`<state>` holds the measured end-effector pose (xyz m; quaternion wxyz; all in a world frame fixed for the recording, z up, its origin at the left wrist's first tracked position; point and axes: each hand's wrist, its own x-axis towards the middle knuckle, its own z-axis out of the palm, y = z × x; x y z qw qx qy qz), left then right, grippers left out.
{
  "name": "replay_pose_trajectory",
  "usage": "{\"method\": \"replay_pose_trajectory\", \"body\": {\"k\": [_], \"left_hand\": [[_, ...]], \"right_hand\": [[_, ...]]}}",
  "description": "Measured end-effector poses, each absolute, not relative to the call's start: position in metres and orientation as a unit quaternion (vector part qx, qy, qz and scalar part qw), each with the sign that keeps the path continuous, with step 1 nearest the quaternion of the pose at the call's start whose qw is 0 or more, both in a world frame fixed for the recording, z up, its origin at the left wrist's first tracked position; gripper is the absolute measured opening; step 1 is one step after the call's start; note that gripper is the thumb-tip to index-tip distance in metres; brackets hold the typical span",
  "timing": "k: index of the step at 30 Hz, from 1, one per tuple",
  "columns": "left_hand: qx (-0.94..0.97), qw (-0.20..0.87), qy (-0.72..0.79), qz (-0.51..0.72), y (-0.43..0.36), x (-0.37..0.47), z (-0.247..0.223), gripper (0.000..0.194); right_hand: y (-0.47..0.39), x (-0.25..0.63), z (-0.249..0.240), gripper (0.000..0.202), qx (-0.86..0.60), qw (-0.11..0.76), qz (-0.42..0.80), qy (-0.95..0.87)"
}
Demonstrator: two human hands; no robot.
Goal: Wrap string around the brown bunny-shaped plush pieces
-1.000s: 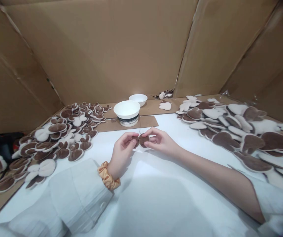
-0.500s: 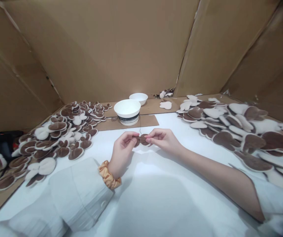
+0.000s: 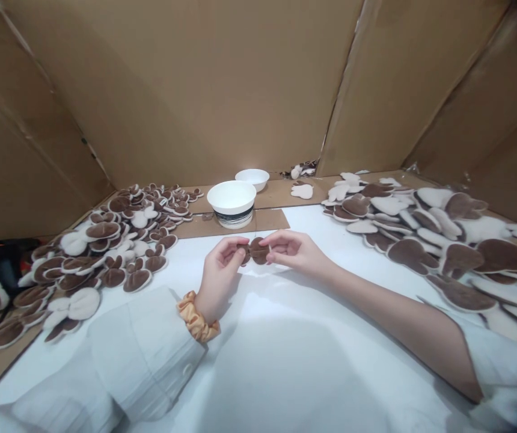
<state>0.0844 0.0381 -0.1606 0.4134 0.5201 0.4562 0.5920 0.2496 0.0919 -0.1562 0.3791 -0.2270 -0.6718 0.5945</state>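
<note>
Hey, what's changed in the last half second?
Your left hand and right hand shifted slightly up and left in the picture, and more of the brown piece they hold shows between them. Nothing was visibly taken up or let go. The front bowl, back bowl, left pile and right pile stayed put.

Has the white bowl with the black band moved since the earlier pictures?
No. The black-banded white bowl keeps the same place against the flat cardboard strip.
</note>
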Motion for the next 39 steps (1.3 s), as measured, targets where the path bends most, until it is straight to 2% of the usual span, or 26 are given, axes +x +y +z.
{"method": "replay_pose_trajectory", "body": {"k": [14, 19, 24, 28, 35, 39], "left_hand": [[0.519, 0.407, 0.454, 0.599, 0.035, 0.088, -0.159, 0.016], [0.521, 0.403, 0.458, 0.596, 0.036, 0.087, -0.160, 0.016], [0.550, 0.393, 0.460, 0.575, 0.037, 0.086, -0.160, 0.016], [0.580, 0.382, 0.452, 0.560, 0.036, 0.086, -0.160, 0.018], [0.596, 0.373, 0.477, 0.527, 0.033, 0.086, -0.162, 0.032], [0.632, 0.344, 0.497, 0.484, 0.034, 0.085, -0.162, 0.025]], "right_hand": [[0.086, 0.244, -0.156, 0.011, -0.306, 0.433, 0.541, -0.652], [0.088, 0.245, -0.160, 0.014, -0.295, 0.424, 0.534, -0.669], [0.084, 0.242, -0.164, 0.024, -0.256, 0.396, 0.579, -0.665], [0.079, 0.240, -0.164, 0.022, -0.255, 0.383, 0.598, -0.657], [0.079, 0.240, -0.163, 0.028, -0.277, 0.395, 0.560, -0.673], [0.078, 0.241, -0.165, 0.031, -0.267, 0.395, 0.503, -0.721]]}}
